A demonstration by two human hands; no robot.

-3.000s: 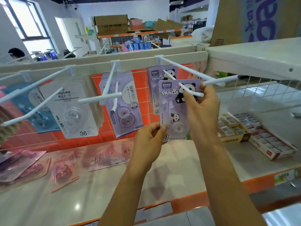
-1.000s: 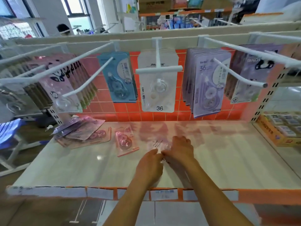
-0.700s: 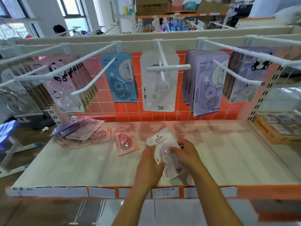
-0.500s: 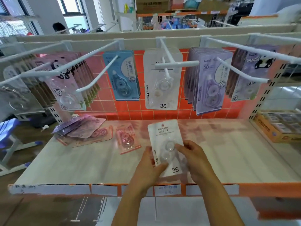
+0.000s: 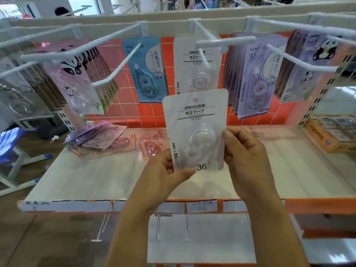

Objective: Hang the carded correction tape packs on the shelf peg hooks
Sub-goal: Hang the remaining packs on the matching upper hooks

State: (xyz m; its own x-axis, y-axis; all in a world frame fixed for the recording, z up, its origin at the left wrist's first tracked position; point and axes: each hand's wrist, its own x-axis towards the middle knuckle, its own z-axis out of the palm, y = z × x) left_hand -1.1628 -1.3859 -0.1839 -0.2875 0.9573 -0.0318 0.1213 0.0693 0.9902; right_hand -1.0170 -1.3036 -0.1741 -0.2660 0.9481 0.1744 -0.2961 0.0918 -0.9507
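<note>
1. You are holding the white pack (image 5: 196,130) upright in both hands. It is above the shelf (image 5: 289,170) and just below the matching hanging packs (image 5: 194,74) on the middle hook (image 5: 207,58).
2. Your left hand (image 5: 163,174) is pinching the lower left corner, with the thumb lying across the front. Your right hand (image 5: 244,153) is gripping the right edge, thumb on the front.
3. You are probably dealing with something very light. The thin card looks likely to bend, and the clear bubble over the tape looks stiffer but easy to dent. The glossy face may also be slipping a little under your thumbs.
4. You are gripping it in a sensible place, low on the card edges and off the bubble. This is leaving the hanging hole (image 5: 195,99) at the top free to meet the hook tip.
5. Loose packs (image 5: 107,143) are lying on the shelf to your left, not yet hung.
</note>
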